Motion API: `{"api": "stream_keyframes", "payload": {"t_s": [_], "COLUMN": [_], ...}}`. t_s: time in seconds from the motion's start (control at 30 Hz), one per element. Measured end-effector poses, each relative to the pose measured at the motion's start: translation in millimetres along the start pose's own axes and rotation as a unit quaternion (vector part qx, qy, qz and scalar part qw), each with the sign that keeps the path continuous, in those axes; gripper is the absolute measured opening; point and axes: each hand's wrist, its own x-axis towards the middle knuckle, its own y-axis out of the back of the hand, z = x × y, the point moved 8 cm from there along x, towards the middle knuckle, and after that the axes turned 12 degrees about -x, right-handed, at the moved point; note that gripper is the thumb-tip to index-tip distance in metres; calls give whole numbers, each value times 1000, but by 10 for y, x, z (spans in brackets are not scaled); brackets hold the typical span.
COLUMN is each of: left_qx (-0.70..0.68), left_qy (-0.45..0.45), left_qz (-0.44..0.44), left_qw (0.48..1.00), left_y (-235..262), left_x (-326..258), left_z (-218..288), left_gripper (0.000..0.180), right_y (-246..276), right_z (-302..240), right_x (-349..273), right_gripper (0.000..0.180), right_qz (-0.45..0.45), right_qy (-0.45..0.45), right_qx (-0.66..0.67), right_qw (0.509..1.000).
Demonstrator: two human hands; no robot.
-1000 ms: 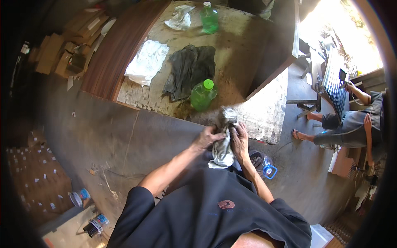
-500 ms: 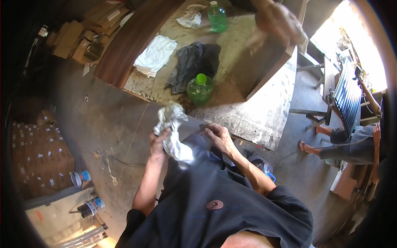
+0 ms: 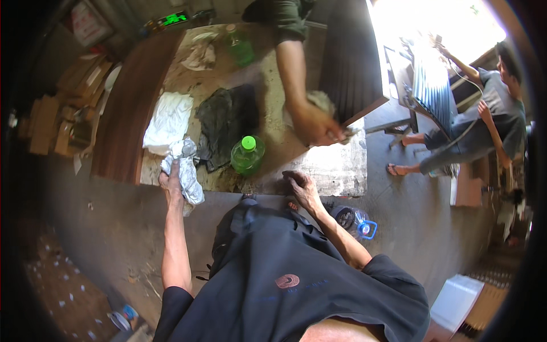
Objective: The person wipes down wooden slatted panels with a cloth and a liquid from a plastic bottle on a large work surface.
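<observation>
My left hand (image 3: 170,181) grips a crumpled whitish rag (image 3: 191,181) at the table's near left edge. Behind it lies a folded white cloth (image 3: 168,121), with a dark grey cloth (image 3: 225,125) to its right. A green bottle with a bright green cap (image 3: 247,157) stands near the front edge. My right hand (image 3: 305,192) is at the table's near edge, right of the bottle, fingers loosely bent and apart, with nothing visible in them. Across the table a co-worker's hand (image 3: 319,126), blurred, holds a pale rag against the lower end of a dark grooved panel (image 3: 353,68).
The worn worktable (image 3: 336,171) also bears a brown wood board (image 3: 128,108) on the left and a second green bottle (image 3: 241,51). A clear jug with a blue handle (image 3: 363,225) stands on the floor. At right, another person (image 3: 484,114) works by a striped panel (image 3: 431,85).
My left hand has moved left and forward to the table edge with the rag. The co-worker's arm has come down across the table. My view has shifted to the right.
</observation>
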Motion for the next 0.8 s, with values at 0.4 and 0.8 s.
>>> {"api": "stream_keyframes", "payload": {"t_s": [0.4, 0.8], "left_qx": [70, 291], "left_qy": [12, -33], "left_qz": [-102, -176], "left_qw": [992, 940], "left_y": [-309, -255], "left_x": [904, 714], "left_z": [-351, 71], "left_gripper": [35, 74], "right_y": [-13, -477], "right_z": [-507, -442], "right_x": [838, 2533], "right_gripper": [35, 60], "right_qz": [77, 117], "right_qy": [-68, -7], "right_qx": [32, -257], "right_qw": [994, 959]}}
